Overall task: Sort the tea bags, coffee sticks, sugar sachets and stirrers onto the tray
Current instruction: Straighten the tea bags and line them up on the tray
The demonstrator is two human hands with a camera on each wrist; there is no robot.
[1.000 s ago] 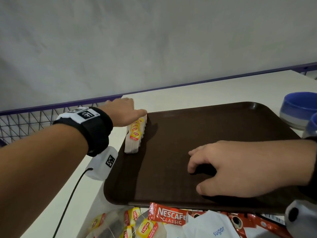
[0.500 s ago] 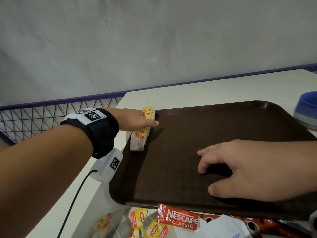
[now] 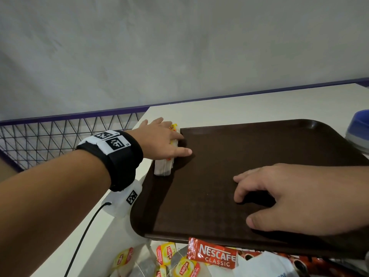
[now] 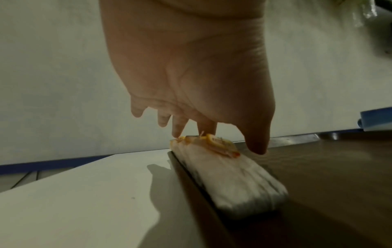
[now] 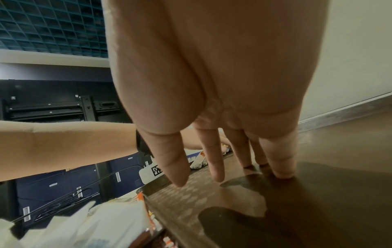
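Note:
A row of white tea bags (image 3: pixel 162 169) with yellow tags stands along the far left edge of the brown tray (image 3: pixel 259 156). My left hand (image 3: pixel 176 141) lies over the far part of the row, fingers straight on the tags and thumb pointing onto the tray. From the left wrist, the tea bags (image 4: pixel 229 176) run along the rim of the tray (image 4: pixel 328 184), with the left hand (image 4: pixel 222 139) touching their tops. My right hand (image 3: pixel 245 200) rests its fingertips on the tray and holds nothing. In the right wrist view the right hand (image 5: pixel 212 176) stands on the tray (image 5: pixel 328 201).
Loose Lipton tea bags (image 3: pixel 182 268), a red Nescafe stick (image 3: pixel 213 256) and a white sugar sachet (image 3: pixel 263 264) lie in a pile at the tray's near edge. A blue bowl (image 3: pixel 359 132) sits at the far right. A wire mesh panel (image 3: pixel 50 140) runs beyond the table's left edge.
My left hand has come down from the row's far end to lie across the tea bags, thumb stretched onto the tray. The right hand has stayed on the tray.

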